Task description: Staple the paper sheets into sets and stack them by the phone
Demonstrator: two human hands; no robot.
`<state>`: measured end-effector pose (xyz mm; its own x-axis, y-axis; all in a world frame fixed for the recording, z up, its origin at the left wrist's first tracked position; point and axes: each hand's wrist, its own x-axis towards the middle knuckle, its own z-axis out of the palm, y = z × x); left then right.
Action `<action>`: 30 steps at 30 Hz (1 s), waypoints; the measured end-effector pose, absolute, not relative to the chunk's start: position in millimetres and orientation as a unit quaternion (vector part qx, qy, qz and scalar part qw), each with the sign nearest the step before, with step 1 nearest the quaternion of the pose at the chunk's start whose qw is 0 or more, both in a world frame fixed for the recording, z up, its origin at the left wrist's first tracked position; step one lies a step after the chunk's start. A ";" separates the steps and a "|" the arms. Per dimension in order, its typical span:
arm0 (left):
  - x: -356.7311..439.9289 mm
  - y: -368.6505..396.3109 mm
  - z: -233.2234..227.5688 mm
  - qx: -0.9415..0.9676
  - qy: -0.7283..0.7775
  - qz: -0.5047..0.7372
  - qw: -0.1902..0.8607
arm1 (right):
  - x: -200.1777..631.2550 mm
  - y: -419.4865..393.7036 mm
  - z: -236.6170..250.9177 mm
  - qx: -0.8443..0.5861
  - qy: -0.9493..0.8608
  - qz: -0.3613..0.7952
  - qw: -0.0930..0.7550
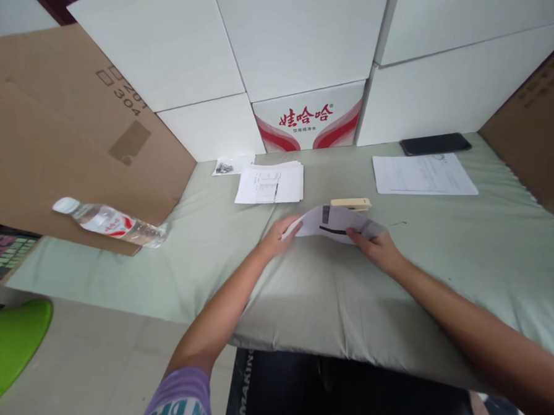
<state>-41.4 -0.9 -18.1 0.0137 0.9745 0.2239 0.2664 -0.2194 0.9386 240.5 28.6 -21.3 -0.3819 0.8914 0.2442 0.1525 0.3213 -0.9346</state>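
Note:
A sheet of paper (313, 223), white with dark printed bars, is held bent between my two hands above the cloth. My left hand (279, 237) grips its left edge, thumb on top. At the right end, my right hand (376, 247) pinches the paper with the thumb across its face. Whether it is one sheet or more, I cannot tell. Just behind the paper lies a cream-coloured stapler-like block (351, 203), partly hidden by it. A stack of printed papers (271, 182) rests farther back on the left, and another stack (422, 175) at the back right.
A black phone (436, 144) lies behind the right stack. A small clear packet (233, 165) sits by the left stack. At left, a water bottle (113, 222) lies near a cardboard panel (77, 129). White boxes (314, 36) line the back of the cloth-covered table (199, 271).

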 end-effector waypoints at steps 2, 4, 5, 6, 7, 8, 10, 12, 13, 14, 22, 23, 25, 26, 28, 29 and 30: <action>-46.4 0.8 -18.1 0.640 0.503 0.466 0.346 | 239.5 29.7 -20.8 -0.380 -0.697 0.441 0.419; -49.6 1.3 -18.8 0.639 0.508 0.482 0.318 | 238.2 30.7 -20.0 -0.388 -0.692 0.430 0.432; -50.4 1.4 -19.4 0.636 0.510 0.491 0.308 | 237.5 31.2 -19.8 -0.390 -0.691 0.427 0.434; -50.7 1.3 -20.2 0.634 0.512 0.496 0.299 | 236.8 31.6 -19.8 -0.391 -0.691 0.426 0.433; -50.7 1.1 -21.1 0.634 0.515 0.497 0.292 | 236.2 31.9 -20.0 -0.392 -0.692 0.426 0.430; -50.6 0.9 -21.7 0.637 0.520 0.492 0.287 | 235.8 32.0 -20.3 -0.394 -0.692 0.427 0.429; -51.0 0.4 -21.9 0.638 0.537 0.480 0.273 | 235.8 31.2 -20.9 -0.396 -0.688 0.434 0.426; -53.5 -0.4 -19.4 0.634 0.557 0.464 0.268 | 236.4 29.2 -20.8 -0.398 -0.679 0.450 0.423; -55.8 -0.8 -17.1 0.630 0.568 0.457 0.269 | 236.8 28.2 -20.4 -0.397 -0.672 0.461 0.422; -58.7 -1.2 -14.1 0.625 0.577 0.451 0.271 | 236.9 27.3 -19.7 -0.393 -0.664 0.475 0.423; -91.0 -1.6 5.7 0.524 0.571 0.354 0.524 | 230.2 26.2 -16.8 -0.358 -0.639 0.555 0.394; -94.9 -1.7 7.0 0.511 0.570 0.353 0.538 | 229.5 26.3 -17.3 -0.357 -0.643 0.559 0.383; -103.3 -2.3 9.9 0.496 0.572 0.367 0.541 | 228.8 26.6 -18.6 -0.352 -0.646 0.569 0.368; -107.8 -3.1 11.8 0.493 0.574 0.374 0.537 | 228.8 26.8 -19.1 -0.349 -0.641 0.577 0.366; -117.2 -5.1 16.0 0.492 0.579 0.379 0.528 | 229.1 27.2 -19.5 -0.352 -0.622 0.590 0.375; -121.6 -6.4 18.0 0.492 0.583 0.377 0.526 | 229.3 27.2 -19.1 -0.357 -0.612 0.594 0.382; -125.6 -7.6 19.6 0.492 0.586 0.372 0.526 | 229.5 27.1 -18.4 -0.362 -0.604 0.595 0.388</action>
<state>-125.6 -7.6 19.6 0.0360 0.9677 -0.2497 0.1849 0.2391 0.9532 229.5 27.1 -18.4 -0.4372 0.8985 0.0382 -0.0253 0.0301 -0.9992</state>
